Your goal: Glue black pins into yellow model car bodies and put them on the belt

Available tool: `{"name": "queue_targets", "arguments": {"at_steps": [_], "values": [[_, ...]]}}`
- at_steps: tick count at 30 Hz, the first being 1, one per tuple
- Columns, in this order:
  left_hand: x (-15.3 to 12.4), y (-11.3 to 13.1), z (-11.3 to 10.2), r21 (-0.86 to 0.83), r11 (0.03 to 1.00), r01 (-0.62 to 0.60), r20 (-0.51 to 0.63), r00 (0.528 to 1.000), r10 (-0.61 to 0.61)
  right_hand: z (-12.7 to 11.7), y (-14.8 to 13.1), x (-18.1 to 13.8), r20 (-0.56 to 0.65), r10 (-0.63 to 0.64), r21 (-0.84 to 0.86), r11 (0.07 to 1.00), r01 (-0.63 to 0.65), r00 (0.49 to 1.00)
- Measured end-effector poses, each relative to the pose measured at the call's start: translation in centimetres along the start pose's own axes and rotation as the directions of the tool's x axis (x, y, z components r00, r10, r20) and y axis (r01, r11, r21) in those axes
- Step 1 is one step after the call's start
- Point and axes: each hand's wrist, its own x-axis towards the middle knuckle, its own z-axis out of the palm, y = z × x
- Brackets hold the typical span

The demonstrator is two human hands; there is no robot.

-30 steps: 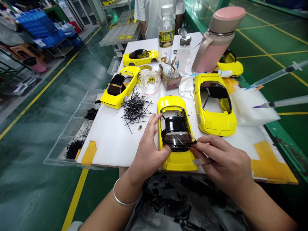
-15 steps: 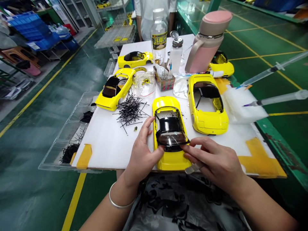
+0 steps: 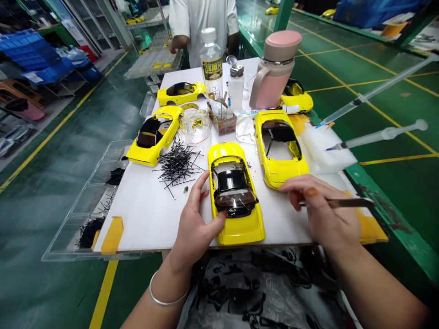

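My left hand (image 3: 196, 219) grips a yellow model car body (image 3: 242, 230) along its left side, thumb near the base of the windshield (image 3: 236, 198). The body lies on the white board with its hood towards me; its roof is black. To the right, my right hand (image 3: 329, 219) is closed around metal tweezers (image 3: 351, 202), which point sideways over the board, apart from the held body. Just beyond this hand sits another yellow car body (image 3: 286, 167). Left of my left hand lies a heap of thin black pins (image 3: 178, 162).
More yellow car bodies (image 3: 151, 137) stand at the far left. A plastic bottle (image 3: 211, 64), a dispenser bottle (image 3: 235, 87), a small box (image 3: 224, 125) and a pink flask (image 3: 276, 68) stand behind. Two syringes (image 3: 373, 141) stick in white foam (image 3: 325, 151). A person (image 3: 206, 27) is opposite.
My right hand has moved away from the windshield to the right, and the tweezers in it now point sideways. My left hand keeps its hold on the car body. The view has shifted slightly.
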Motion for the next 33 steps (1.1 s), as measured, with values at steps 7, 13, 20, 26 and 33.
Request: {"name": "queue_targets", "arguments": {"at_steps": [7,13,20,26,33], "values": [[0.3,0.2,-0.1,-0.202,0.979,0.017,-0.050,0.998,-0.028,-2.5,1.0,-0.9,0.043,0.195,-0.052,0.980,-0.193,0.980],[0.3,0.5,0.5,-0.134,0.990,0.051,-0.037,0.998,-0.056,-3.4,0.2,1.2,-0.044,0.383,0.107,0.920,-0.377,0.923],[0.2,0.5,0.5,-0.092,0.996,0.024,-0.040,0.999,-0.028,-0.5,-0.4,6.8,0.047,0.300,-0.022,0.954,-0.299,0.953],[-0.2,0.2,0.3,-0.137,0.990,0.020,-0.093,0.995,-0.033,1.3,0.9,8.6,0.111,0.256,-0.161,0.958,-0.237,0.960],[-0.6,-0.2,0.5,-0.201,0.979,0.028,-0.165,0.984,-0.062,1.8,1.8,8.2,0.091,0.274,-0.231,0.941,-0.248,0.957]]}}
